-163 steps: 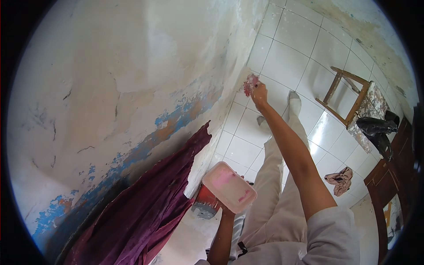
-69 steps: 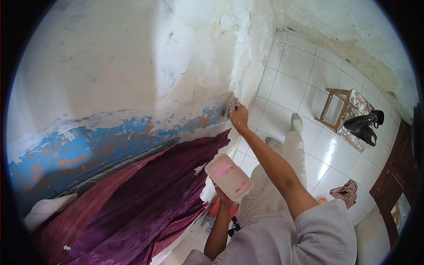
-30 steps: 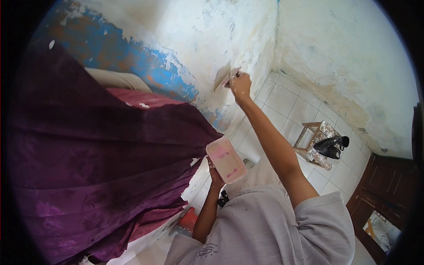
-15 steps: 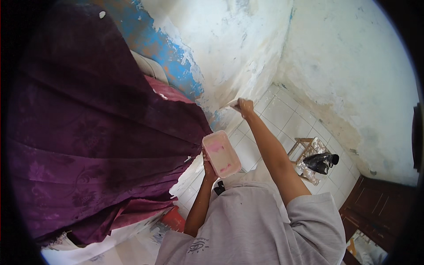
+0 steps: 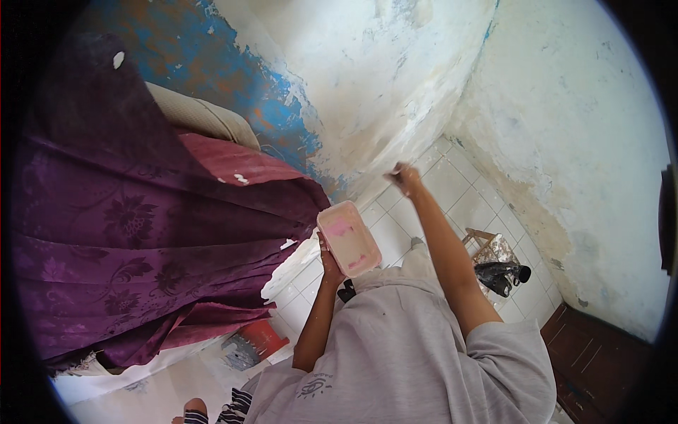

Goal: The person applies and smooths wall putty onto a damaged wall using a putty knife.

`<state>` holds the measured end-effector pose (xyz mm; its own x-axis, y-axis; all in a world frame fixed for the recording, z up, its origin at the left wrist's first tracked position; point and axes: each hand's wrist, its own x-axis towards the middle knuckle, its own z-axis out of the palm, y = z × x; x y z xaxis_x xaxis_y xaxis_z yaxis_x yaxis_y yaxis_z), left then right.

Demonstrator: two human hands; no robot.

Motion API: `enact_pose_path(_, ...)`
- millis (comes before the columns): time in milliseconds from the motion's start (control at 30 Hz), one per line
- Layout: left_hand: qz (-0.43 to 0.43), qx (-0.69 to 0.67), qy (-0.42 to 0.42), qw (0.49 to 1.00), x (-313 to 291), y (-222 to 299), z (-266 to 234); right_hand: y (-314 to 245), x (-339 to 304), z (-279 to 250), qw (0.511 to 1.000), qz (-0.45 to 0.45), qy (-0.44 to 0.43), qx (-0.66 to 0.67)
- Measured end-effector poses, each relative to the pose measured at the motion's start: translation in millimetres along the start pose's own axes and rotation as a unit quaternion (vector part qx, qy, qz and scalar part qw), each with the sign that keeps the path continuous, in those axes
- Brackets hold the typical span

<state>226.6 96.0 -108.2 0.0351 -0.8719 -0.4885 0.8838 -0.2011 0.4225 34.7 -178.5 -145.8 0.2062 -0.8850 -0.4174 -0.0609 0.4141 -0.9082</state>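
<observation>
My left hand (image 5: 329, 263) holds up a flat rectangular board (image 5: 348, 237) smeared with pink and white filler. My right hand (image 5: 405, 178) is stretched out to the wall (image 5: 381, 85) and grips a small scraper whose blade I cannot make out; it presses against the rough white plaster low on the wall, near the corner. The wall shows white patches over peeling blue and orange paint (image 5: 233, 63).
A purple patterned cloth (image 5: 134, 233) covers furniture on the left, with a maroon sheet (image 5: 233, 162) under it. A small wooden stool (image 5: 487, 247) with a dark bag (image 5: 500, 274) stands on the white tiled floor. A red container (image 5: 263, 338) sits below. A dark wooden door (image 5: 600, 360) is at right.
My view has swung down and left, so the purple cloth fills more of the picture. My right hand has worked lower along the wall toward the floor corner. The board stays in my left hand.
</observation>
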Motion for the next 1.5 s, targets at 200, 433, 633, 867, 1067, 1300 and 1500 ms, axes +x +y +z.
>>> enact_pose_path(200, 0.046, 0.023, 0.016, 0.999, 5, 3, 6, 9, 28, 63, 0.829, 0.195, -0.02, 0.524)
enact_pose_path(433, 0.051, -0.026, 0.018, 0.998, 9, -4, 12, -14, 84, -45, 0.765, 0.136, -0.008, 0.629)
enact_pose_path(633, 0.064, -0.018, 0.038, 0.997, 15, -8, 19, 21, 60, 2, 0.952, 0.084, -0.018, 0.295)
enact_pose_path(867, 0.053, -0.036, 0.047, 0.997, 23, -6, 13, -39, 61, 40, 0.886, 0.159, -0.028, 0.436)
enact_pose_path(1067, 0.063, -0.015, 0.032, 0.997, 23, -10, 12, -25, 76, -42, 0.971, -0.228, 0.006, -0.074)
enact_pose_path(1300, 0.051, -0.034, 0.029, 0.998, 22, -10, 15, 29, 29, 21, 0.993, -0.019, 0.009, 0.115)
enact_pose_path(1500, 0.069, -0.021, 0.008, 0.997, 24, -5, 22, -12, 17, 66, 0.867, 0.147, -0.025, 0.475)
